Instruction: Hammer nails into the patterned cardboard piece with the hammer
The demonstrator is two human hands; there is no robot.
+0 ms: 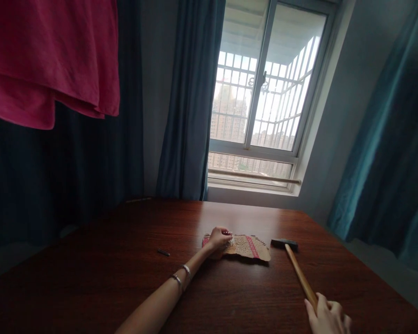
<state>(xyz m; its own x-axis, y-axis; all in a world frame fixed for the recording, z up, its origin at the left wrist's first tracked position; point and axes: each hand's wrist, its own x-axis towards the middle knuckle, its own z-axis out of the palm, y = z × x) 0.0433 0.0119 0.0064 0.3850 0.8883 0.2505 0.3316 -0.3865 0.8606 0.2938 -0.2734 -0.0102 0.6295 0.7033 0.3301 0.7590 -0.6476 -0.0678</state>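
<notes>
My left hand [220,238] reaches across the table, fingers pinched together over the left part of a torn piece of cardboard [244,246]. Whatever sits between those fingertips is too small to name. Many small dark holes or dots and a pink-red band mark the cardboard, which lies flat. To its right, a hammer [301,273] with a dark metal head and a long wooden handle slants toward me. My right hand [329,316] is closed around the handle's lower end, partly cut off by the frame's bottom edge. The hammer's head appears to rest on the table.
A small dark slim object [163,252] lies left of the cardboard on the brown wooden table [125,278]. Behind the table are a barred window [257,93] and blue curtains [191,102]. Pink cloth [52,60] hangs at the upper left.
</notes>
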